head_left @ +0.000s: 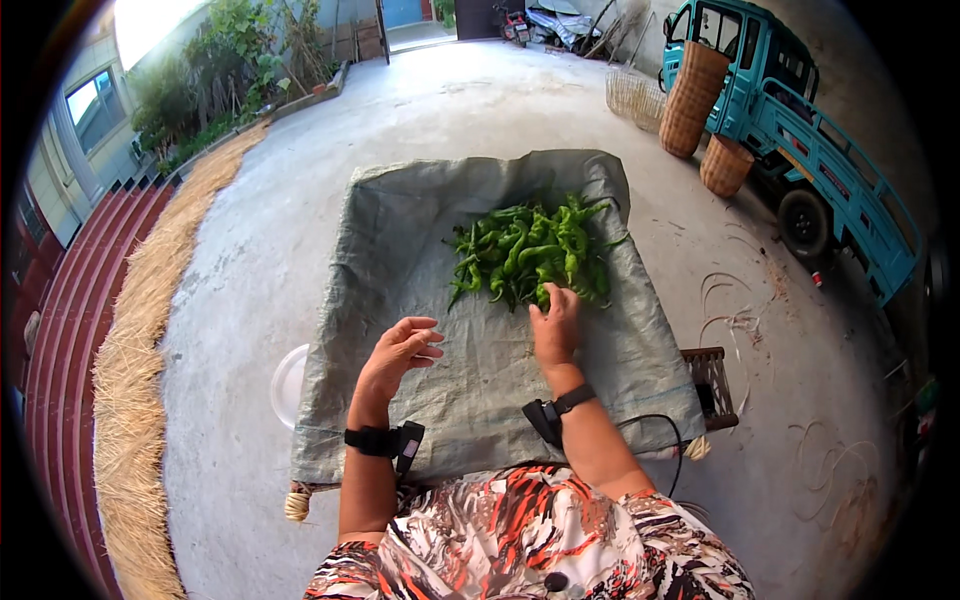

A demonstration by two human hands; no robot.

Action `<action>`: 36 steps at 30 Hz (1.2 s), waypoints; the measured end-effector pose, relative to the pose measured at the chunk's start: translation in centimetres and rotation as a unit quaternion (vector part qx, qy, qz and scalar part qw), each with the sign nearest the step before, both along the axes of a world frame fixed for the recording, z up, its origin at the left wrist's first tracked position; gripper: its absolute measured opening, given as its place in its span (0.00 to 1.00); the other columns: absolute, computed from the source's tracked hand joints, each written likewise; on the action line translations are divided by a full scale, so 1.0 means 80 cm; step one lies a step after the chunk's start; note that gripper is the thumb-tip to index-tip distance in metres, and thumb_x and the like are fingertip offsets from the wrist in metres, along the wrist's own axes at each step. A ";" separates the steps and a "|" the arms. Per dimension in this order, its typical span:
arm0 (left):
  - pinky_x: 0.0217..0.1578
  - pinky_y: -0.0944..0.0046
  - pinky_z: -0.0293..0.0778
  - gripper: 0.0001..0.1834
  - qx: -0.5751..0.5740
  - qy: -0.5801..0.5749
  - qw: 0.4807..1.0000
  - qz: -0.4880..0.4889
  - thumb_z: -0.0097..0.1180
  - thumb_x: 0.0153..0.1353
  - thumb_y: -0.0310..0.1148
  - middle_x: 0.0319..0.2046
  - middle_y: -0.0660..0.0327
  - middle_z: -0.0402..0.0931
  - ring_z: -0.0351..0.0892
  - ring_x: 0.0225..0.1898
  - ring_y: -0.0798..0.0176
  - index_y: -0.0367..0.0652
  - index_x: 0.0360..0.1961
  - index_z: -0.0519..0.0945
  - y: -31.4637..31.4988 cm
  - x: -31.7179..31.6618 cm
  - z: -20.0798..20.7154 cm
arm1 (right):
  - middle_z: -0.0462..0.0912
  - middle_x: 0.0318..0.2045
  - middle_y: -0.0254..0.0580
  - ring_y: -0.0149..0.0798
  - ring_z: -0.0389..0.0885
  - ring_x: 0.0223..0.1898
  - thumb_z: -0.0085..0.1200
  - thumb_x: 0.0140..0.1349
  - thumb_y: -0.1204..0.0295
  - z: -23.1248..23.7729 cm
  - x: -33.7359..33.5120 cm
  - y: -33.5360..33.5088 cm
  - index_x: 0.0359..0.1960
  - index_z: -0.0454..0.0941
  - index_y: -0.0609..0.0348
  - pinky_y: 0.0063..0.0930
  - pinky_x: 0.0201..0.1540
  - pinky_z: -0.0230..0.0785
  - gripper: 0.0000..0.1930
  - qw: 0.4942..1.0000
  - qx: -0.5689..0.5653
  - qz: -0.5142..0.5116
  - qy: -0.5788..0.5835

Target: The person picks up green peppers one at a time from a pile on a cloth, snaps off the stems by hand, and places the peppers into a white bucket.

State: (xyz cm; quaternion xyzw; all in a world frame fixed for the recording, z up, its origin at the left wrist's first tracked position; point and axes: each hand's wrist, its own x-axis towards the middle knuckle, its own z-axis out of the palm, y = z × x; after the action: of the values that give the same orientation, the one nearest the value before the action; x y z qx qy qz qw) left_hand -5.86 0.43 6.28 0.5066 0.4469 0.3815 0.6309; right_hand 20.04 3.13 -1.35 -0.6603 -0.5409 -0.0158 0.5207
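Observation:
A heap of long, curled green peppers (525,245) lies on a grey-green woven plastic sheet (400,260), toward its far right part. My right hand (557,328) is at the near edge of this heap. Its thumb and index finger close on a green pepper (543,297), partly hidden by the fingers. To the left, over bare sheet, my left hand (397,352) hangs with curled fingers apart and nothing in them. Each wrist wears a black strap.
A white round basin (291,387) shows beside the sheet's left edge. A wooden slatted frame (712,385) sticks out on the right. Farther off stand two wicker baskets (727,165) and a teal cargo tricycle (790,100). Straw (130,400) lines the red steps (75,350) at left.

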 end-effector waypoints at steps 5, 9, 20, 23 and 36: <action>0.36 0.71 0.72 0.15 -0.011 0.006 1.000 0.001 0.52 0.62 0.36 0.38 0.62 0.76 0.77 0.35 0.70 0.42 0.47 0.72 0.000 0.008 -0.007 | 0.76 0.35 0.39 0.38 0.78 0.35 0.57 0.53 0.72 -0.012 0.009 0.011 0.44 0.72 0.55 0.30 0.38 0.71 0.16 0.996 -0.007 0.056 0.073; 0.36 0.71 0.73 0.15 -0.019 0.010 1.000 -0.013 0.51 0.63 0.37 0.38 0.61 0.76 0.77 0.35 0.69 0.41 0.48 0.72 -0.001 0.016 -0.014 | 0.76 0.30 0.35 0.30 0.77 0.32 0.55 0.54 0.74 -0.010 -0.016 0.007 0.43 0.70 0.59 0.25 0.36 0.70 0.14 0.918 0.027 0.196 0.344; 0.44 0.65 0.71 0.23 -0.017 -0.145 0.989 0.033 0.47 0.65 0.42 0.44 0.59 0.74 0.75 0.43 0.65 0.38 0.55 0.67 -0.008 0.034 -0.014 | 0.74 0.33 0.33 0.23 0.75 0.32 0.58 0.51 0.79 0.030 -0.070 -0.039 0.39 0.69 0.60 0.19 0.37 0.71 0.14 0.841 -0.038 0.471 0.264; 0.41 0.68 0.70 0.19 -0.020 -0.147 0.989 0.007 0.50 0.63 0.40 0.42 0.61 0.75 0.75 0.41 0.68 0.39 0.50 0.71 -0.001 0.032 -0.022 | 0.74 0.33 0.33 0.24 0.75 0.33 0.58 0.51 0.79 0.038 -0.071 -0.044 0.40 0.69 0.60 0.19 0.37 0.71 0.15 0.823 -0.062 0.520 0.220; 0.29 0.78 0.60 0.11 0.084 -0.085 0.977 0.176 0.58 0.56 0.36 0.32 0.75 0.76 0.70 0.31 0.82 0.50 0.41 0.76 -0.001 0.017 0.000 | 0.74 0.44 0.38 0.29 0.78 0.36 0.56 0.52 0.79 0.038 -0.059 -0.038 0.46 0.73 0.57 0.20 0.36 0.73 0.17 0.848 -0.045 0.519 0.099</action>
State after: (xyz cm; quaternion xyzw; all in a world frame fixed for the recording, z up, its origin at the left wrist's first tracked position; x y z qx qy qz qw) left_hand -4.52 0.35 6.25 0.4370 0.4406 0.5642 0.5447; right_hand 15.29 0.12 1.73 -0.3037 -0.7507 0.3466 0.4733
